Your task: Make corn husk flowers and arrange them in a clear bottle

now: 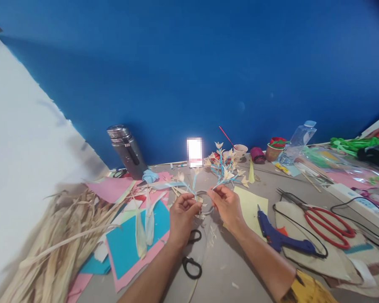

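At the middle of the table, my left hand [185, 214] pinches blue-wrapped stems [194, 187] topped with small cream flowers. Close to its right, my right hand [225, 206] has its thumb and fingers closed on the thin blue stem of another cream flower [228, 174]. A bunch of similar cream flowers [221, 158] on blue stems stands just behind my right hand. Black-handled scissors [192, 268] lie below my left hand, their blades hard to make out. Pale scraps lie on the table between my forearms.
Dried husks [63, 235], coloured paper [135, 240] and a dark flask [128, 153] are on the left. A blue glue gun [282, 240], red-handled scissors [328, 223], a white power strip [356, 208], a plastic bottle [298, 141] and a paper cup [240, 151] are to the right.
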`<move>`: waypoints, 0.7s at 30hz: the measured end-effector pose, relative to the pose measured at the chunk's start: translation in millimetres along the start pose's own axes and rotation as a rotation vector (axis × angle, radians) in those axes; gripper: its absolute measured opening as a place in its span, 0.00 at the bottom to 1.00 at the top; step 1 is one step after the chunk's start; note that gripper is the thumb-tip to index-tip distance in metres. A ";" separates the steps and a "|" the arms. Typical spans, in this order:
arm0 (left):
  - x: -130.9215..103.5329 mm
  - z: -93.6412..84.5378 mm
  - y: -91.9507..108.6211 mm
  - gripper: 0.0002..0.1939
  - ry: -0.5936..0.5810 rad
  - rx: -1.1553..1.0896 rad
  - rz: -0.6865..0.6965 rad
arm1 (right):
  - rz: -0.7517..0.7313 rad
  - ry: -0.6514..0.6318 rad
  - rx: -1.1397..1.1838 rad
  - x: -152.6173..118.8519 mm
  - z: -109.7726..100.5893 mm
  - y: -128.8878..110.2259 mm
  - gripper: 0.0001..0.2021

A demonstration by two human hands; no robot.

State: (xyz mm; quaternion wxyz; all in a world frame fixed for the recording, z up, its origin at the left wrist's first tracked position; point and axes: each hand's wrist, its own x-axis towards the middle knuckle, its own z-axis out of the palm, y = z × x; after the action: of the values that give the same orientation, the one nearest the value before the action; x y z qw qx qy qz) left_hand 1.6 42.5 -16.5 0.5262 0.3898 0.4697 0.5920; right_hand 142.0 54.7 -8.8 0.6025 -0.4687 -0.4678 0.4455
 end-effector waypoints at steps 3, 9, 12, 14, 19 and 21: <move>0.1 0.4 -0.8 0.17 -0.017 -0.017 -0.044 | 0.005 0.007 -0.002 1.5 -1.9 0.9 0.15; 0.8 -1.6 -6.4 0.16 -0.055 -0.032 -0.037 | 0.031 0.010 0.014 -0.3 -1.5 -0.5 0.16; -0.2 -0.9 -7.4 0.15 -0.068 -0.026 -0.036 | 0.048 0.021 0.068 -1.0 1.5 -2.9 0.16; -1.8 0.4 -7.2 0.15 -0.072 -0.009 -0.033 | 0.066 0.021 0.093 -2.0 4.3 -3.4 0.17; -4.9 2.8 -6.4 0.14 -0.058 0.000 -0.021 | 0.049 0.016 0.035 -5.6 8.7 -1.4 0.16; -4.9 2.4 -6.0 0.14 -0.058 0.012 -0.030 | 0.023 0.014 0.005 -6.8 9.3 -1.2 0.15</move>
State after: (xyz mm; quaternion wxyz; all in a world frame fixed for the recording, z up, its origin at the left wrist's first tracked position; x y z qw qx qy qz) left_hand 6.2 38.0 -21.5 0.5461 0.4028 0.4635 0.5698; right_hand 131.8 49.2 -7.4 0.6016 -0.4757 -0.4573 0.4502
